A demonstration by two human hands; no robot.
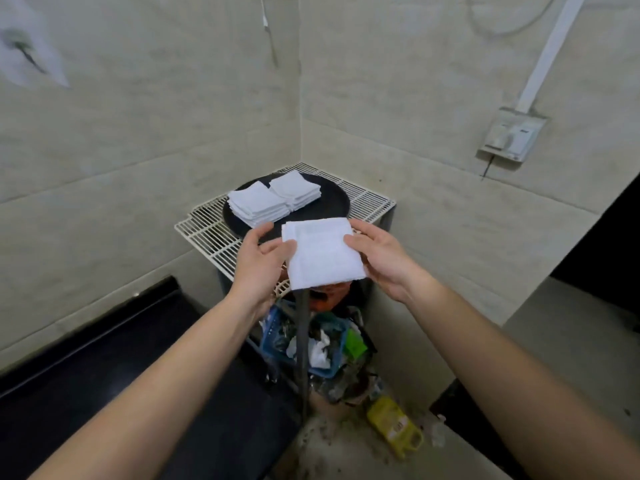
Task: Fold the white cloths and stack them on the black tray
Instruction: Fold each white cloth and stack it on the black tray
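Over the wire rack [214,237], at its near corner, hands [263,263] [384,263] hold cloth [322,254].

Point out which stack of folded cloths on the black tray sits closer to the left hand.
The left stack, on the black tray's near side just beyond the left hand; the right stack sits farther back.

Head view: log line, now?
left hand: holds cloth | right hand: holds cloth | black tray: two stacks | cloth: folded, not yet stacked
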